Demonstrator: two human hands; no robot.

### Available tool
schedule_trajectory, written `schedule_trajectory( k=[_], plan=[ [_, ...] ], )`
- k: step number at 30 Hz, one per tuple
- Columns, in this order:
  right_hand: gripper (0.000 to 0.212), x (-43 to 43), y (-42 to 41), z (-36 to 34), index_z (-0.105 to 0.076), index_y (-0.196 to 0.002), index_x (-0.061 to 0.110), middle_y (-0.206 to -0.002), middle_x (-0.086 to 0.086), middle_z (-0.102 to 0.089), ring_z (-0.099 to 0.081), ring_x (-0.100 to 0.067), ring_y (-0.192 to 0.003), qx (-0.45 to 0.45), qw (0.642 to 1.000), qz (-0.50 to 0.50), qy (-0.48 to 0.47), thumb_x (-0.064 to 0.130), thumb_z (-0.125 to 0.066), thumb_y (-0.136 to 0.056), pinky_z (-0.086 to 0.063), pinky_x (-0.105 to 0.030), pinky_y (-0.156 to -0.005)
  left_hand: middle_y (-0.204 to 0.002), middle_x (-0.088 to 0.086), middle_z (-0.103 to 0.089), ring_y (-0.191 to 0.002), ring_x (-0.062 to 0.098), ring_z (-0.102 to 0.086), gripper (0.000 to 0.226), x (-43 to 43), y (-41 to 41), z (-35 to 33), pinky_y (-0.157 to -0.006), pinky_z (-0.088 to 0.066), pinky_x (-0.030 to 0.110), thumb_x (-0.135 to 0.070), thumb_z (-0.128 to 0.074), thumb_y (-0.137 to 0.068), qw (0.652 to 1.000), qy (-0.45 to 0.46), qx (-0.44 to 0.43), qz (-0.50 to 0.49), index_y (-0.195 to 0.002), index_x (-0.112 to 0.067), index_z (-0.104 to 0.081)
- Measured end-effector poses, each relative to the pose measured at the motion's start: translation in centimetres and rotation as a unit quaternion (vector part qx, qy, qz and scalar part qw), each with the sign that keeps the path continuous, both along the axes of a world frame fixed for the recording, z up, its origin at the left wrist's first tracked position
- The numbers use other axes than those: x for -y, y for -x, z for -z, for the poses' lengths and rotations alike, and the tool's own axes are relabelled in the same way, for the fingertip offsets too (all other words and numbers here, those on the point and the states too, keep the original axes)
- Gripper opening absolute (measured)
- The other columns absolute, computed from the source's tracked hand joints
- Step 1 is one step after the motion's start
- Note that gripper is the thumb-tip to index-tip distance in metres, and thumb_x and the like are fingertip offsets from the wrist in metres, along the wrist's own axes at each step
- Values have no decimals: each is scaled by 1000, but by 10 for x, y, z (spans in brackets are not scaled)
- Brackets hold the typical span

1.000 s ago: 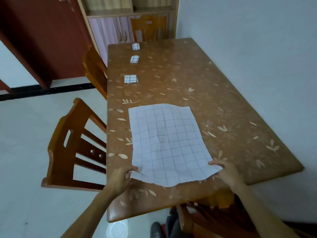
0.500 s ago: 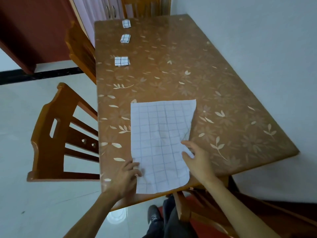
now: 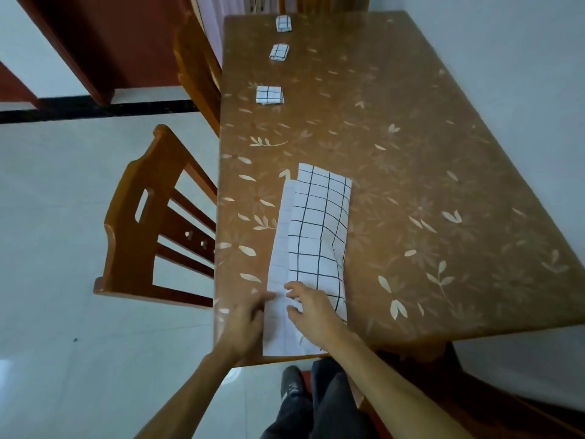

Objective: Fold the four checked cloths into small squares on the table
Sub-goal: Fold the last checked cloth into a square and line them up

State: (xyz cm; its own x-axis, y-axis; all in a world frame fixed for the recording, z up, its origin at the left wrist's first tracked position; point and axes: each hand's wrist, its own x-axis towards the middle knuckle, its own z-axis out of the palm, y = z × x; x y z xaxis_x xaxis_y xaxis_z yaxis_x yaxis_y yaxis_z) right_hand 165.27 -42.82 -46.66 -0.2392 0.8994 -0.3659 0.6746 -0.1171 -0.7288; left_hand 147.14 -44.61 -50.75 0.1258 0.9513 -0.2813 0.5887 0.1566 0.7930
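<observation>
One long checked cloth (image 3: 311, 245) left, folded lengthwise near bench (image 3: 411, 153) front-left edge, long axis running away. Both hands at near end: left hand (image 3: 245, 324) pinching edge, right hand (image 3: 311, 312) spread flat on top.

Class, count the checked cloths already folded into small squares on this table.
3, in a row along the table's left edge: nearest, middle, farthest. A fourth cloth lies half-folded under both hands.

Both bare arms reach forward, close together. The left hand (image 3: 245, 324) lies palm down with its fingers (image 3: 266, 297) pinched together. The right hand (image 3: 311, 307) lies flat, fingers spread.
</observation>
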Motion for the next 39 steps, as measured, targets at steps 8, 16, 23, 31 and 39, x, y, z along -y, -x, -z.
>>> schedule_trajectory(
  k=[8,16,23,31,39],
  plan=[
    [33,17,4,2,-54,-131,33,-125,12,-62,-62,-5,-107,-104,994,5,39,30,-56,-98,-53,-22,-91,-92,-10,-68,-85,8,-66,23,-6,-14,-9,-80,-57,22,-25,-72,-90,978,48,65,-194,-110,-22,-61],
    [22,5,-74,23,-60,-117,19,-108,4,-62,-59,-6,-93,47,974,220,5,22,-59,-95,-53,-30,-88,-82,-12,-61,-80,13,-60,42,-11,-30,-5,-83,-50,31,-17,-82,-80,968,112,26,-223,-105,-26,-50],
    [38,14,-78,26,-66,-95,20,-79,9,-64,-63,-13,-80,-36,956,207,206,56,-52,-93,-54,-34,-80,-93,6,-69,-81,18,-67,24,-16,-29,-10,-56,-54,20,-15,-71,-90,916,210,179,-293,-109,-3,-62],
    [25,13,-86,24,-70,-100,16,-96,-5,-72,-69,-19,-90,-144,919,268,251,39,-60,-95,-58,-40,-84,-96,2,-68,-96,28,-66,20,-20,-21,-9,-73,-57,31,-20,-71,-91,933,208,118,-268,-107,-13,-63],
    [26,1,-106,5,-48,-79,29,-66,7,-52,-48,-5,-62,39,986,157,32,43,-46,-101,-37,-17,-54,-125,5,-60,-111,23,-58,34,-48,-58,-32,-87,-53,32,-7,-58,-95,955,-233,-155,94,-128,-15,-58]
  ],
)
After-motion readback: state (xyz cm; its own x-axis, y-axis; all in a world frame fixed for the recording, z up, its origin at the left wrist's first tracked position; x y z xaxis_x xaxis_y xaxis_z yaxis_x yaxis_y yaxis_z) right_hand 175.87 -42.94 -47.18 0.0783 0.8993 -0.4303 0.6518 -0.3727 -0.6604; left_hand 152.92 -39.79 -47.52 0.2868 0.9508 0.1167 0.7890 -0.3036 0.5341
